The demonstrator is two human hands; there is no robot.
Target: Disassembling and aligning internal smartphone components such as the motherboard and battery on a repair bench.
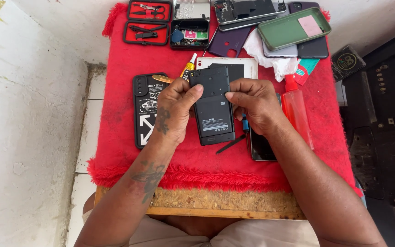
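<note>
holding opened phone (213,107) w/ both hands: left (174,110), right (254,105) | nearby: black case (145,110), red spray bottle (296,110)

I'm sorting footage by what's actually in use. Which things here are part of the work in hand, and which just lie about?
In use:
opened phone, held by the left hand and right hand

Lying about:
black phone case
glue tube
red spray bottle
red tool kit
green case
tissue
dark phone on the red cloth
</note>
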